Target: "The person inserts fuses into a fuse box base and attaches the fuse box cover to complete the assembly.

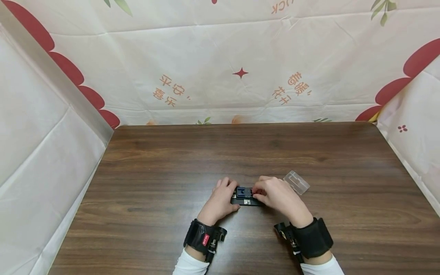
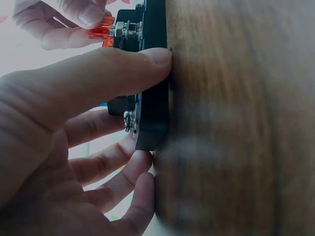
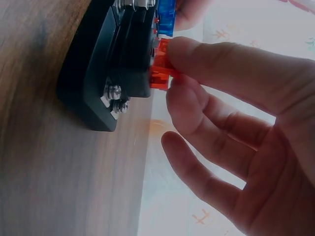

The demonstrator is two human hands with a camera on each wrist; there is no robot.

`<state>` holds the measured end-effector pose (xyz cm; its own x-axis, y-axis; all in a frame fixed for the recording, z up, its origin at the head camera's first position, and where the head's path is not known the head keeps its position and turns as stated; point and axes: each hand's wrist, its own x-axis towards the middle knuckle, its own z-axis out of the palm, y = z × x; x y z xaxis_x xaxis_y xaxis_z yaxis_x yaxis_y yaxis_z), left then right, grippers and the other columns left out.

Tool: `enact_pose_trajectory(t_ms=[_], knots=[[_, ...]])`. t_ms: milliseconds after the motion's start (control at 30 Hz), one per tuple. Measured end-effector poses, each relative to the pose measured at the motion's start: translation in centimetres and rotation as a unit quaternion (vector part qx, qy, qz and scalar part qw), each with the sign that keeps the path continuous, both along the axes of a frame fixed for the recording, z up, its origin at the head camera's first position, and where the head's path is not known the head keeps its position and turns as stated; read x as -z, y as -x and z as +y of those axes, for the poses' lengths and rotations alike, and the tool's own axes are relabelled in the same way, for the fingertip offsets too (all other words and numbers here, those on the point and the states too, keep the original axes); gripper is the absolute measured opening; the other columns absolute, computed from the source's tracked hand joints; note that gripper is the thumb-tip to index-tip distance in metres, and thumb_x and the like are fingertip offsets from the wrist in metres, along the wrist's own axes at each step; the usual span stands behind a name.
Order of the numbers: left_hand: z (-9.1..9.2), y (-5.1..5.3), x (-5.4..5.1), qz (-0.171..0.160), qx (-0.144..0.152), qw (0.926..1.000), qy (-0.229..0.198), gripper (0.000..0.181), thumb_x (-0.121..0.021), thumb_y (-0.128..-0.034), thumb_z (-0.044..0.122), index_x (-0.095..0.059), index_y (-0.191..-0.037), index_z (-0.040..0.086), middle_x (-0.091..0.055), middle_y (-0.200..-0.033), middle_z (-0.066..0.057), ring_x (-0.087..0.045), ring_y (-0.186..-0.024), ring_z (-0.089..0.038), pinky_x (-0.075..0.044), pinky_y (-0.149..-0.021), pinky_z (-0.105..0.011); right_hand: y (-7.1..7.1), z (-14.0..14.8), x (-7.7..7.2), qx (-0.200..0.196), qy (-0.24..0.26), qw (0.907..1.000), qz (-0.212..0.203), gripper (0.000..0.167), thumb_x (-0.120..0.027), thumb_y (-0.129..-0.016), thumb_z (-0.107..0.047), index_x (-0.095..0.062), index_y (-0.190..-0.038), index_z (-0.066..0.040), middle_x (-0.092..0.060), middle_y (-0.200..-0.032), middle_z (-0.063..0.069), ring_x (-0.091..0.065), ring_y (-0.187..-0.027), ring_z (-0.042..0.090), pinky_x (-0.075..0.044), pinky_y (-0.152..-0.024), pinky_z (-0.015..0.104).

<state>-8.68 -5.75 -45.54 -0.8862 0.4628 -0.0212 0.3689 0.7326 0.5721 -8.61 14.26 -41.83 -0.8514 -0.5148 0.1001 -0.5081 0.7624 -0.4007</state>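
A black fuse block [image 1: 255,203] with metal studs and nuts lies on the table between the two hands. My left hand [image 1: 221,199] grips its left end, the thumb [image 2: 133,71] along the near side and the fingers around the far side and end. A translucent orange blade fuse [image 3: 161,59] is pinched between thumb and forefinger of my right hand [image 1: 280,195] at the block's right part. More orange shows beside it; whether that is a separate fuse I cannot tell. Further left on the block sits a blue fuse [image 3: 166,20].
A clear plastic cover [image 1: 296,182] lies on the brown wooden table [image 1: 165,164], just beyond the right hand. Printed white cloth [image 1: 220,53] hangs behind the table's far edge, with pale cloth along both sides. Each wrist wears a black strap with a camera mount [image 1: 206,236].
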Motion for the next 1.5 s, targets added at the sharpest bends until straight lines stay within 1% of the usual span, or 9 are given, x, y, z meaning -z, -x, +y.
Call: enact_pose_trajectory(t_ms=[200, 333, 467, 567, 767, 900, 1000, 1300, 1500], knots=[[0.0, 0.0, 0.3, -0.005, -0.002, 0.9999, 0.011, 0.052, -0.083, -0.0741, 0.015, -0.060, -0.120, 0.006, -0.050, -0.113, -0.006, -0.043, -0.101, -0.022, -0.039, -0.084, -0.037, -0.1, -0.1, 0.2, 0.001, -0.005, 1.0000, -0.006, 0.010, -0.080, -0.078, -0.011, -0.072, -0.084, -0.013, -0.058, -0.080, -0.007, -0.054, -0.066, 0.007, -0.043, -0.057, 0.025], [-0.1, -0.1, 0.2, -0.002, 0.001, 1.0000, 0.008, 0.052, -0.084, -0.0736, 0.015, -0.060, -0.119, 0.006, -0.050, -0.112, -0.006, -0.043, -0.100, -0.023, -0.039, -0.085, -0.037, -0.2, -0.1, 0.1, 0.001, -0.003, 1.0000, 0.003, 0.011, -0.080, -0.078, -0.011, -0.071, -0.083, -0.014, -0.058, -0.079, -0.007, -0.055, -0.065, 0.007, -0.043, -0.056, 0.025], [-0.1, -0.1, 0.2, 0.000, 0.002, 1.0000, 0.008, 0.052, -0.084, -0.0739, 0.015, -0.060, -0.119, 0.006, -0.050, -0.112, -0.007, -0.043, -0.100, -0.023, -0.040, -0.085, -0.038, -0.1, -0.1, 0.0, -0.004, -0.004, 0.9999, 0.014, 0.012, -0.079, -0.078, -0.009, -0.069, -0.080, -0.015, -0.056, -0.077, -0.008, -0.052, -0.063, 0.005, -0.043, -0.056, 0.025], [-0.1, -0.1, 0.3, 0.001, 0.001, 0.9999, 0.012, 0.052, -0.084, -0.0739, 0.016, -0.060, -0.119, 0.006, -0.050, -0.112, -0.006, -0.044, -0.100, -0.022, -0.040, -0.085, -0.037, -0.1, -0.1, 0.0, -0.007, -0.006, 0.9999, 0.013, 0.015, -0.079, -0.079, -0.008, -0.066, -0.078, -0.016, -0.053, -0.075, -0.009, -0.049, -0.062, 0.004, -0.041, -0.055, 0.025], [-0.1, -0.2, 0.5, 0.004, 0.002, 0.9999, 0.013, 0.053, -0.084, -0.0736, 0.016, -0.059, -0.119, 0.006, -0.050, -0.112, -0.006, -0.043, -0.100, -0.022, -0.040, -0.086, -0.037, 0.2, -0.4, -0.4, 0.002, -0.011, 0.9998, -0.018, 0.016, -0.077, -0.081, -0.006, -0.065, -0.076, -0.016, -0.054, -0.072, -0.008, -0.047, -0.059, 0.005, -0.040, -0.053, 0.027], [0.0, -0.2, 0.5, 0.001, 0.002, 0.9999, 0.012, 0.053, -0.084, -0.0737, 0.015, -0.059, -0.120, 0.006, -0.050, -0.112, -0.006, -0.043, -0.100, -0.022, -0.039, -0.086, -0.037, 0.2, -0.7, -0.7, 0.020, -0.022, 0.9984, -0.048, 0.016, -0.075, -0.083, -0.007, -0.065, -0.075, -0.016, -0.055, -0.068, -0.008, -0.046, -0.057, 0.006, -0.040, -0.052, 0.028], [0.0, -0.1, 0.5, 0.000, 0.001, 0.9999, 0.010, 0.053, -0.084, -0.0736, 0.015, -0.059, -0.119, 0.006, -0.050, -0.112, -0.006, -0.043, -0.101, -0.022, -0.039, -0.087, -0.037, 0.3, -0.9, -0.9, 0.033, -0.028, 0.9971, -0.062, 0.017, -0.074, -0.083, -0.008, -0.064, -0.073, -0.016, -0.055, -0.065, -0.008, -0.045, -0.055, 0.007, -0.038, -0.051, 0.028], [-0.1, 0.0, 0.5, 0.003, 0.000, 0.9999, 0.011, 0.052, -0.084, -0.0728, 0.014, -0.060, -0.118, 0.006, -0.050, -0.111, -0.006, -0.043, -0.100, -0.022, -0.039, -0.087, -0.037, 0.3, -1.0, -0.7, 0.056, -0.034, 0.9953, -0.071, 0.022, -0.074, -0.084, -0.009, -0.059, -0.070, -0.018, -0.051, -0.064, -0.008, -0.042, -0.055, 0.010, -0.034, -0.051, 0.029], [-0.2, -0.1, 0.6, 0.003, -0.002, 0.9999, 0.012, 0.052, -0.084, -0.0733, 0.014, -0.060, -0.119, 0.006, -0.051, -0.113, -0.006, -0.044, -0.101, -0.022, -0.039, -0.087, -0.038, 0.1, -1.2, -0.4, 0.069, -0.045, 0.9945, -0.065, 0.025, -0.075, -0.084, -0.012, -0.057, -0.069, -0.019, -0.050, -0.064, -0.008, -0.043, -0.054, 0.011, -0.034, -0.049, 0.029]])
